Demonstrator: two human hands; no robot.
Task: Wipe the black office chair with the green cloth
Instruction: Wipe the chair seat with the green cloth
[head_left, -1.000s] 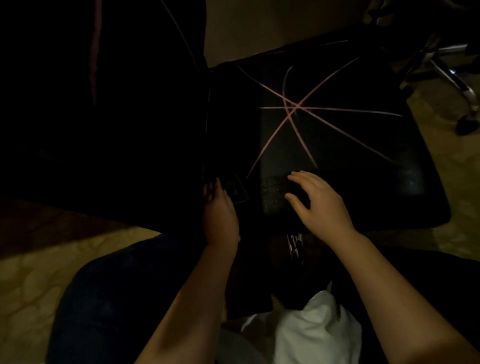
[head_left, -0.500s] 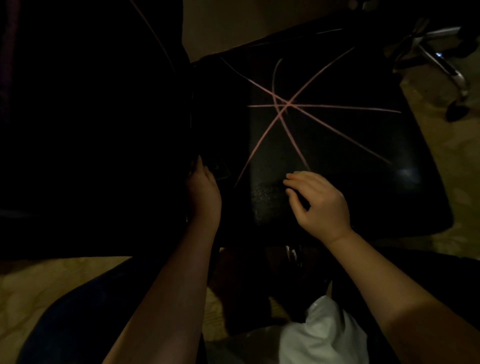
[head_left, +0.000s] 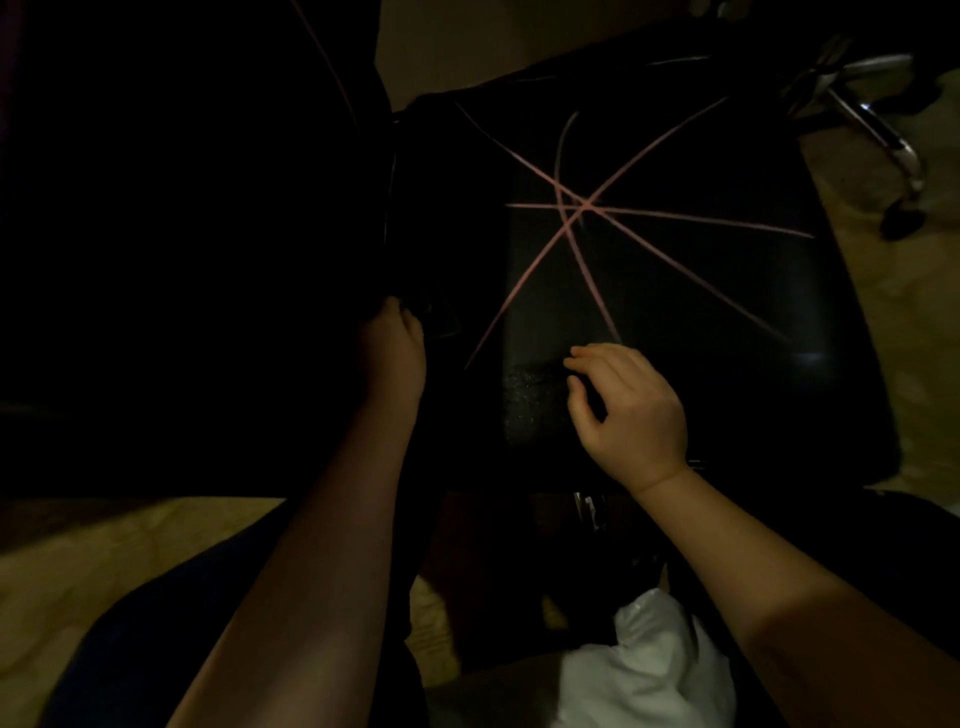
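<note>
Hands reach past a white fabric bundle (head_left: 649, 670) at the lap. Left hand (head_left: 392, 353) goes into the dark gap at the seat's back edge; fingers lost in shadow, grip can't be told. Right hand (head_left: 631, 405) half-curled, thumb apart, fingertips (head_left: 574, 364) down at the edge of what is probably the green cloth (head_left: 527, 405), a speckled patch on the near seat; colour unreadable, pinch or press unclear. Cloth looks soft, light, limp: bunch it under the palm. Black office chair (head_left: 727, 291) seat looks slick and padded, with pink lines (head_left: 582, 208) crossing it; probably rolls, so brace it. Chrome chair base (head_left: 878, 124) far right.
</note>
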